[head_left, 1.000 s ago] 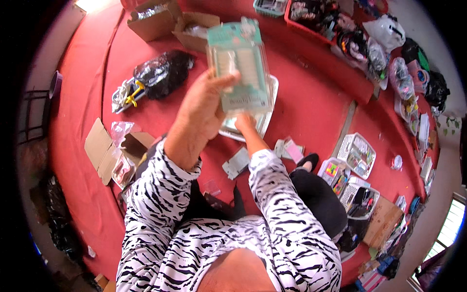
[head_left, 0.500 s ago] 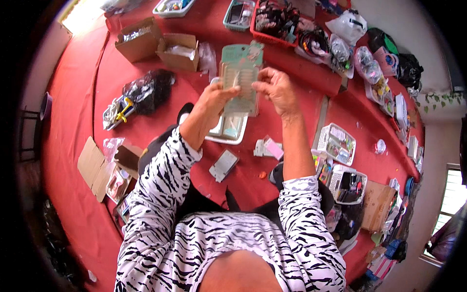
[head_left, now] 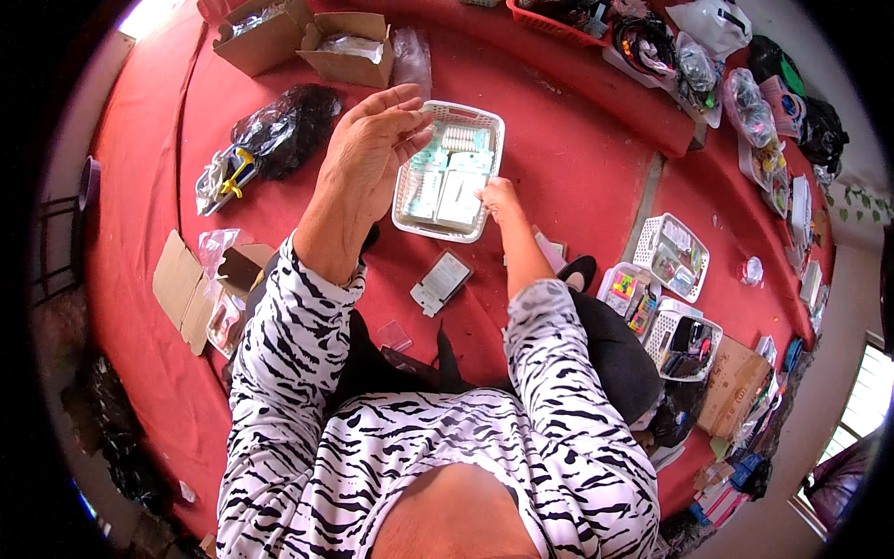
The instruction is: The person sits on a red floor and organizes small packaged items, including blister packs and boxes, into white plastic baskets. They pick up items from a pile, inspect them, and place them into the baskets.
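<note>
A white plastic basket [head_left: 434, 231] sits on the red cloth in front of me, holding several flat pale-green packs [head_left: 426, 194] with clear fronts. My right hand [head_left: 500, 198] reaches over the basket's right side. Its fingers are closed at the edge of a flat pack [head_left: 466, 194] lying inside; fingertips are partly hidden. Above the basket's left rim, my left hand [head_left: 372, 140] is raised with fingers apart and nothing in it. A white-and-grey flat pack [head_left: 441, 282] lies on the cloth nearer to me.
Two open cardboard boxes [head_left: 346, 51] stand at the far left, with a black plastic bag [head_left: 284, 130] below them. White baskets of small goods [head_left: 672, 256] are at my right. A brown carton [head_left: 733, 387] lies beyond my right knee.
The green pack that both hands held up is now down in the basket. My left hand has let go and lifted away; my right hand has lowered to the basket's right side.
</note>
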Available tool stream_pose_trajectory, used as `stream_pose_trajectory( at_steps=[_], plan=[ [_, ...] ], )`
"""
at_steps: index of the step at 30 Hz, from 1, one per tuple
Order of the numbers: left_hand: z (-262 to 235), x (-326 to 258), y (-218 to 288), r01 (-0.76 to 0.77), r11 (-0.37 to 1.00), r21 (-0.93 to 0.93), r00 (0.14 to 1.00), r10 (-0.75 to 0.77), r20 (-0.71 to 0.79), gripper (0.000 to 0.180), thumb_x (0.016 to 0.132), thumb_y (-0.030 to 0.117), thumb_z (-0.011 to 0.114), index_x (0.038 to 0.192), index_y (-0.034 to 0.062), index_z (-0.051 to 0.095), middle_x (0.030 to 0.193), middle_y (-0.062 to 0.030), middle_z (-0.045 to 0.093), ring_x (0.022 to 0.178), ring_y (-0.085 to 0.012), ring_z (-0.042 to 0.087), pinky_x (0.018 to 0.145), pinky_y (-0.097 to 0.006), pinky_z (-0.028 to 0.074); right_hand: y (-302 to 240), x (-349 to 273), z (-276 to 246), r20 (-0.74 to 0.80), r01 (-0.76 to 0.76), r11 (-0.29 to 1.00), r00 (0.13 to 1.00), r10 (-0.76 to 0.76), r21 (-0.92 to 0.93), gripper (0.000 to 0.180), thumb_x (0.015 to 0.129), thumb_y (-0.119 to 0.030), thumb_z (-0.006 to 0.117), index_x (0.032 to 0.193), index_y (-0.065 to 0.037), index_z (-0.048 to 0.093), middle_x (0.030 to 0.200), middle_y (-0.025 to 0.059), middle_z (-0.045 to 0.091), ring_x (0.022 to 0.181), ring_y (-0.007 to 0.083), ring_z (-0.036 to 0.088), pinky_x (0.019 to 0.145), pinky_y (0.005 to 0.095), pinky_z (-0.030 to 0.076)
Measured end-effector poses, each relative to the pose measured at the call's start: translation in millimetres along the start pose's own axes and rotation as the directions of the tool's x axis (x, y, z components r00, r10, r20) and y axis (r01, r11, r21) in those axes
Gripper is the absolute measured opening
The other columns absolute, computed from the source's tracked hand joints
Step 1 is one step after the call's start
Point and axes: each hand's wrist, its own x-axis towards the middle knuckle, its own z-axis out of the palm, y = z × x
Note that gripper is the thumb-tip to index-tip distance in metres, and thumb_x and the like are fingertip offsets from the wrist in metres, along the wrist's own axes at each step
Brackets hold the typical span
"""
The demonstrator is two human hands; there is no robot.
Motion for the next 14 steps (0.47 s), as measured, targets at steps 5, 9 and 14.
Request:
stream_pose_trajectory(
  at_steps=[5,9,14],
  plan=[
    [-18.9,-3.3,4.5,-0.027,0.999,0.038,0.996,0.030,-0.088,0.032,0.082,0.000,0.051,0.113,-0.0043,0.046,0.102,-0.0105,0.053,0.091,-0.0167,0.054,0.080,-0.028,0.046,-76.8,-39.4,46.0,-0.219,-0.104,0.924,0.975,0.022,-0.368,0.019,0.075,-0.011,0.054,0.089,0.000,0.062,0.094,0.0197,0.062,0.087,0.0342,0.061,0.073,0.0411,0.050],
    [-14.0,-4.2,2.9,-0.012,1.000,0.009,0.997,0.012,-0.072,0.030,0.082,-0.001,0.050,0.111,-0.0049,0.047,0.102,-0.0105,0.053,0.089,-0.0163,0.055,0.080,-0.027,0.046,-75.2,-37.9,49.3,-0.280,-0.096,0.923,0.960,-0.013,-0.373,0.025,0.076,-0.011,0.054,0.094,0.005,0.059,0.093,0.0210,0.062,0.086,0.0333,0.062,0.072,0.0390,0.051],
    [-16.7,-6.1,0.3,0.005,1.000,-0.008,0.999,-0.005,-0.034,0.029,0.082,-0.001,0.050,0.111,-0.0048,0.048,0.104,-0.0107,0.053,0.092,-0.0163,0.054,0.081,-0.028,0.045,-74.4,-33.4,66.2,-0.184,0.033,0.736,0.960,-0.212,-0.676,0.033,0.077,-0.016,0.057,0.100,0.007,0.054,0.088,0.0201,0.063,0.084,0.0287,0.063,0.069,0.0353,0.052]
  ],
)
